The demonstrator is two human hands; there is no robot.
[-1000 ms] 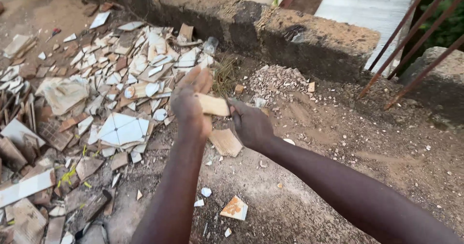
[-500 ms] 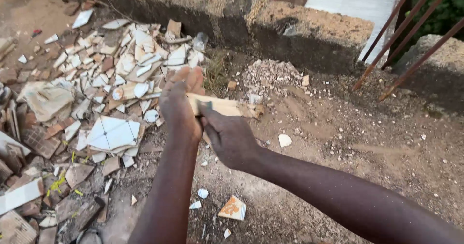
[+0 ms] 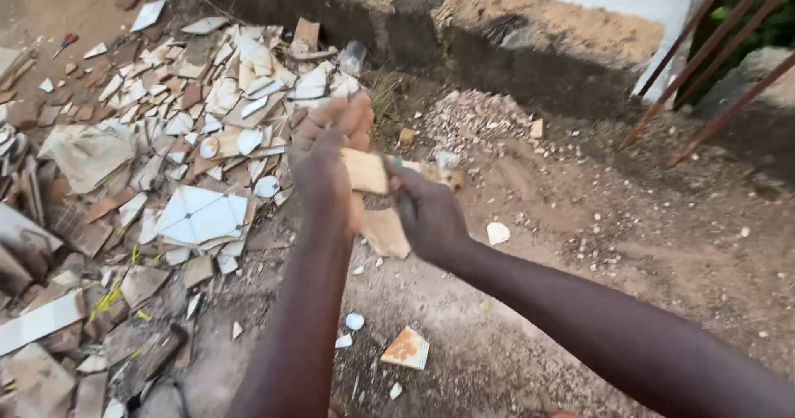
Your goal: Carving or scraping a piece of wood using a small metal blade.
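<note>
Left hand [image 3: 327, 169] at the centre of the frame grips a tan tile piece [image 3: 364, 171], fingers curled behind it. Right hand [image 3: 426, 211], just to its right, is closed around a small tool whose shape I cannot make out, held against the tile's edge. Another tan shard [image 3: 385, 231] lies on the dirt ground [image 3: 580, 244] just below. Broken tiles [image 3: 190, 128] heap across the upper left, below a low wall [image 3: 513, 45].

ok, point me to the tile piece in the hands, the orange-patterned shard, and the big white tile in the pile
tile piece [image 3: 364, 171], head view, on its bare tan face between the hands.
orange-patterned shard [image 3: 406, 348], head view, middle of its printed face.
big white tile [image 3: 203, 216], head view, centre of its white face.
</note>
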